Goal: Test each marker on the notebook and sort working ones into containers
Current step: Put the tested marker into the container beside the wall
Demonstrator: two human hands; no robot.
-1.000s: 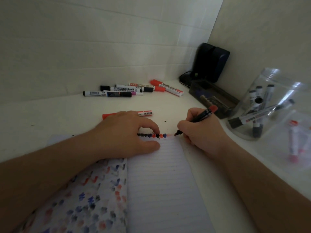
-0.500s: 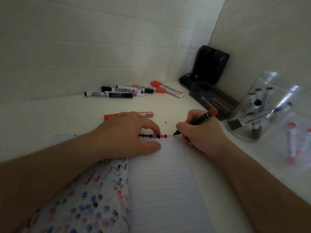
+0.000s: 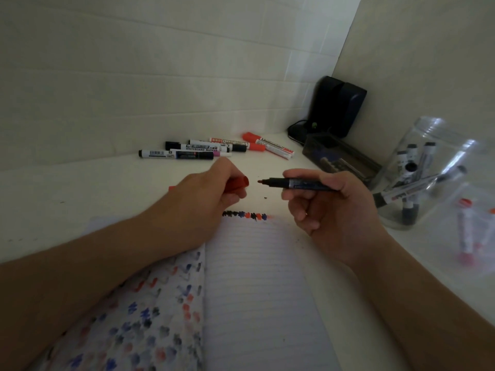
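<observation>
My right hand (image 3: 332,210) holds an uncapped red marker (image 3: 294,182) level above the table, tip pointing left. My left hand (image 3: 206,199) grips its red cap (image 3: 238,184), open end facing the tip a short gap away. Below lies the open notebook (image 3: 257,290), a row of black, blue and red test marks (image 3: 245,215) along the top of its right page and many scribbles on the left page. Several capped markers (image 3: 211,149) lie by the back wall. A clear jar (image 3: 428,170) on the right holds black markers; a nearer clear container (image 3: 471,231) holds red ones.
A dark tray (image 3: 340,159) and a black device (image 3: 336,105) with a cable fill the back right corner. Another red marker (image 3: 172,188) lies mostly hidden behind my left hand. Walls close off the back and right side.
My right hand lifted the marker off the page and turned it level. My left hand left the notebook and now holds the red cap up to the tip.
</observation>
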